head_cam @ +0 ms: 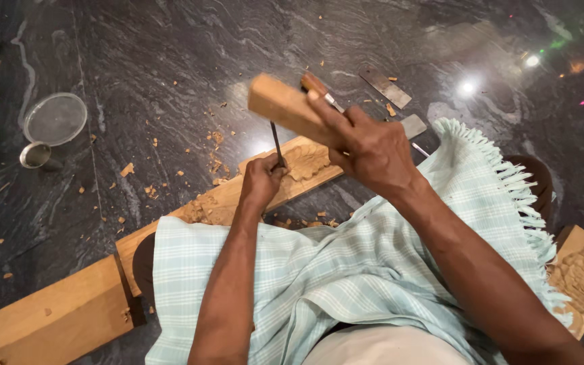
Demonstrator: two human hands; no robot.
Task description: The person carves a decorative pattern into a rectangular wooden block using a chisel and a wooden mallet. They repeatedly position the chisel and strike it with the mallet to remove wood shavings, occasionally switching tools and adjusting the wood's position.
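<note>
Two hands: both gripping tools
Left hand (259, 181): fist round thin dark metal chisel (277, 143), tip on pale carved wooden plank (265, 186), floor centre
Right hand (372, 150): clasping raised pale wooden mallet block (284, 106)
Advice: strike squarely, chisel steady

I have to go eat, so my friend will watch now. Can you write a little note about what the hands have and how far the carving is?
Left hand: gripping a thin chisel, its tip on the carved plank.
Right hand: holding a wooden mallet block raised above the chisel.
Plank lies across the dark stone floor; wood chips scattered beside it.
Done: part of the plank shows carved relief.
Left: the rest of the plank looks smooth.
</note>
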